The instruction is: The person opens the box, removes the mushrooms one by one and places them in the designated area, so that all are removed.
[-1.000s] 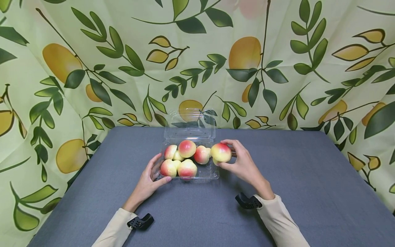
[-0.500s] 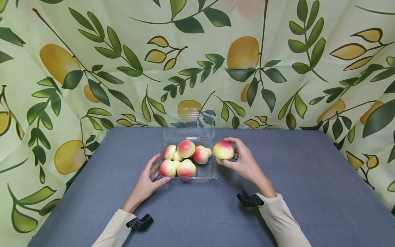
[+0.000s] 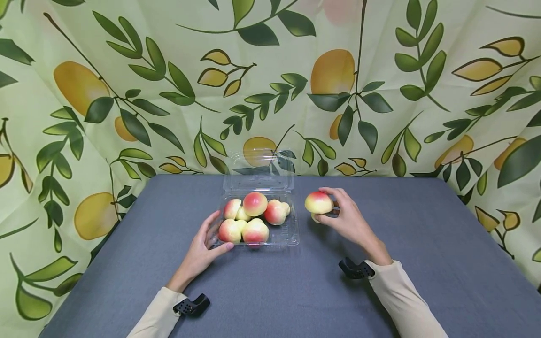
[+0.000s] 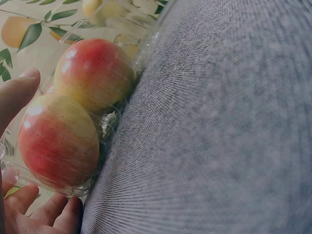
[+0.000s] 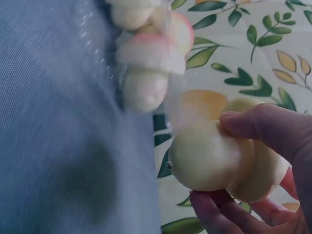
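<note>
My right hand (image 3: 348,223) holds a mushroom (image 3: 319,203) with a red-and-yellow cap, thumb on one side and fingers on the other. It hangs above the table, right of a clear plastic clamshell box (image 3: 289,232) and apart from it. In the right wrist view the thumb presses the held mushroom's pale stem (image 5: 209,156). Several similar mushrooms (image 3: 255,203) lie in the box, which has bare room at its right front. My left hand (image 3: 203,253) grips the box's left front corner, thumb at the front and fingers along the left side. Two red-yellow caps (image 4: 58,141) show close up in the left wrist view.
The box's hinged lid (image 3: 258,171) stands raised at the back. A grey cloth (image 3: 270,300) covers the table. Behind it hangs a curtain (image 3: 270,70) printed with leaves and fruit. Each wrist wears a black camera band (image 3: 357,268).
My right hand has carried its mushroom rightward, from the box's right edge to well beside it. My left hand and the box have stayed put.
</note>
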Demonstrator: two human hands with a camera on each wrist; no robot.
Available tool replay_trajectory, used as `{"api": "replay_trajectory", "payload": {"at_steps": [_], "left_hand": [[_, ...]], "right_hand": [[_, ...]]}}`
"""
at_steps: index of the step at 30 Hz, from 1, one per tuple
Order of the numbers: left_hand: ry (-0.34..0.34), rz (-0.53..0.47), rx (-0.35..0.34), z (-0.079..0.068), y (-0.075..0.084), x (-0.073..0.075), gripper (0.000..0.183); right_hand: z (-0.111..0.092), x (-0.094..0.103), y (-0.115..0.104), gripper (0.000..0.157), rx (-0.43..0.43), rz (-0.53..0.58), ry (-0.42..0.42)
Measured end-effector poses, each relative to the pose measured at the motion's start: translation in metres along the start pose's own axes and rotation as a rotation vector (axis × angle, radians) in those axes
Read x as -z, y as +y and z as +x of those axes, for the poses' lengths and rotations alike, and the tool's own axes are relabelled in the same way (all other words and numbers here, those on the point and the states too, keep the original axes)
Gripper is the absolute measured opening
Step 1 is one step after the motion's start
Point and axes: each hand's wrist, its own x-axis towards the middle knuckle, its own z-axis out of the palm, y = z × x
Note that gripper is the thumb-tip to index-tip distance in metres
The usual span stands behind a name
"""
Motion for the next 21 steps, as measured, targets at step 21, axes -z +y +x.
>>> {"api": "replay_trajectory", "payload": {"at_steps": [21], "left_hand": [[-0.002,0.028,0.012,-0.001,0.000,0.000,0.088]], "right_hand": [[0.007,0.009,0.035,0.065,-0.125,-0.122,-0.079]]}}
